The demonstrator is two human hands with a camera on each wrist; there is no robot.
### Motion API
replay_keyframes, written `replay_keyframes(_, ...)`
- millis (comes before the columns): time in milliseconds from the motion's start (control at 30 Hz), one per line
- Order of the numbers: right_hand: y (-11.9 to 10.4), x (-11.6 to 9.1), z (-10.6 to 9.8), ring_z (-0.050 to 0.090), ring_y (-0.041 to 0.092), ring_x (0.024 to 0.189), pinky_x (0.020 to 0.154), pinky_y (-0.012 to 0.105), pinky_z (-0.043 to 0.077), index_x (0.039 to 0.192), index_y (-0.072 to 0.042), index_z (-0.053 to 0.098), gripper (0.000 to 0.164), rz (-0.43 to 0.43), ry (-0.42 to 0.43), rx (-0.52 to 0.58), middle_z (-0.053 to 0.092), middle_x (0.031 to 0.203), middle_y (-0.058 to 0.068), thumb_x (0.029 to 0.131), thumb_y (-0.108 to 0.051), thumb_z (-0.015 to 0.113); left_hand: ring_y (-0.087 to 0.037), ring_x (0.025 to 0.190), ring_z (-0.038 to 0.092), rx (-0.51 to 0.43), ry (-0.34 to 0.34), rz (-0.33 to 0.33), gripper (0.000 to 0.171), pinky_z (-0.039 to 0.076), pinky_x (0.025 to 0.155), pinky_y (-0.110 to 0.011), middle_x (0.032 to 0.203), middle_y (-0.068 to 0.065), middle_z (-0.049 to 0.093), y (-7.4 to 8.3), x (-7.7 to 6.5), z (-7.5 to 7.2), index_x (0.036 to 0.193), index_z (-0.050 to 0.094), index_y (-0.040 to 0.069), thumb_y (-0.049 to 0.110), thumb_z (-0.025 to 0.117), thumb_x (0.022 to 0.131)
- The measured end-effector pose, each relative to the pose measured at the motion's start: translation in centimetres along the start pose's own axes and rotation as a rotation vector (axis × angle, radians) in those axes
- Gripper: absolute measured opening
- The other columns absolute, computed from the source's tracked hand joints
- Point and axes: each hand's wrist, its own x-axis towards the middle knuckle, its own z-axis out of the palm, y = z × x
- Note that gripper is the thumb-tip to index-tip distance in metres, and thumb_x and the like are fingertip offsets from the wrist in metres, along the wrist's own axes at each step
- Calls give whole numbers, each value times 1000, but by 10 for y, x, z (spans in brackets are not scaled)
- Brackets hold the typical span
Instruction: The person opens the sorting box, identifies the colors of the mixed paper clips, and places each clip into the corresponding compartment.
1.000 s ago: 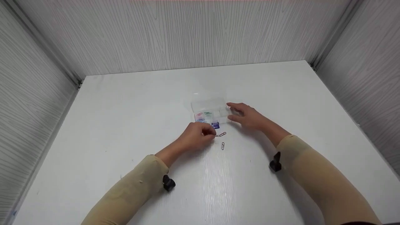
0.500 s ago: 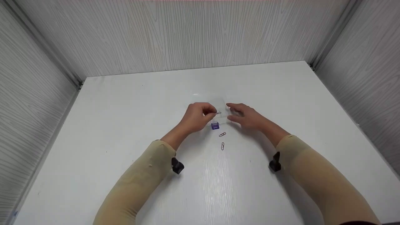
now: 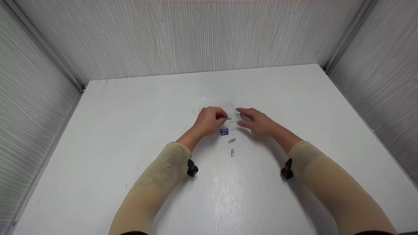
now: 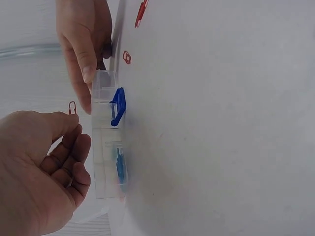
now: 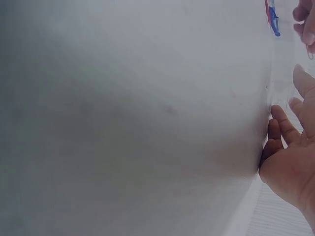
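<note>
My left hand (image 3: 209, 120) pinches a small red paper clip (image 4: 72, 106) between thumb and forefinger, over the clear plastic box (image 4: 102, 162). The box lies with its lid raised and a blue latch (image 3: 224, 132) on its front side. Blue paper clips (image 4: 120, 167) show through its wall in the left wrist view; my left hand hides much of the compartments from above. At the right end of the box is my right hand (image 3: 260, 121), thumb near the front corner and forefinger near the back one, fingers spread and mostly straight.
Two loose red paper clips lie on the white table (image 3: 98, 156) in front of the box: a slanted clip (image 3: 232, 140) and, nearer, an upright-lying clip (image 3: 232, 152). Pale wood-grain panels (image 3: 196, 36) stand behind and on both sides.
My left hand has lifted one paper clip off the table and carried it up over the box, then shifted slightly right. My right hand has stayed at the box's end.
</note>
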Motion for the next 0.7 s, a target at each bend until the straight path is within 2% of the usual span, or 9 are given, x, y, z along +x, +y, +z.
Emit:
replay_keyframes(200,0,0,0,31,30,156,126,50,23,166,-27,38,68,5,-4,1,43,165,9,106,-49,62,-19,96,62,24,-6,3,16,53,92,-34,107,-4,75,-2,2,3,115,80,9,12,68,104)
replay_keyframes(367,-2,-1,0,32,29,156,125,50,24,166,-28,38,69,14,-9,12,44,164,9,105,-49,63,-19,97,62,20,1,4,20,53,92,-34,110,-5,73,-1,-2,1,120,78,7,13,67,105)
replay_keyframes(533,-4,0,-1,33,30,155,125,50,24,166,-25,39,68,-2,-9,11,43,164,11,106,-45,64,-20,98,62,2,24,34,21,53,93,-33,111,-5,73,2,-12,-4,122,77,6,12,67,105)
replay_keyframes(700,-5,-1,-1,32,29,156,125,51,23,166,-25,38,68,3,-10,2,43,165,10,106,-46,63,-19,97,61,-39,21,79,21,52,91,-33,107,-4,73,3,-29,-9,121,78,6,13,68,104)
